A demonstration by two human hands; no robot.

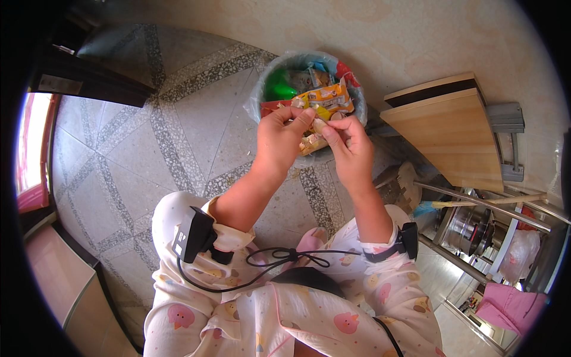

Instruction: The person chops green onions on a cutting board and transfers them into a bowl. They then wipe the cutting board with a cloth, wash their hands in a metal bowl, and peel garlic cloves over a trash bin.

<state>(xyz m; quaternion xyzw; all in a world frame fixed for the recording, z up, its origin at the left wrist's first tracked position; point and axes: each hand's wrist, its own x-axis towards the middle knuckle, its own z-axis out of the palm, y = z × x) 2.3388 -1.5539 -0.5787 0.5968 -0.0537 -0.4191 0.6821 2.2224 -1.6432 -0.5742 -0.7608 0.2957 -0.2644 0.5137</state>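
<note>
Both my hands are raised over a lined waste bin (267, 80), their fingertips close together. Between them is a small pale piece (319, 126), which looks like a garlic clove. My right hand (354, 147) pinches it between thumb and fingers. At its upper end, the thumb and index finger of my left hand (281, 138) press on it; the fingers hide part of the contact. Below, the bin holds a green plastic item (281, 85), an orange printed wrapper (332, 98), several other wrappers and pale scraps.
A wooden board (450, 134) leans against the wall at right. Beyond my right knee are a broom (408, 189), a metal rack (473, 198) and a metal pot (468, 227). A pink-fronted cabinet (62, 272) stands at left. A black cable (292, 255) links devices strapped on both forearms.
</note>
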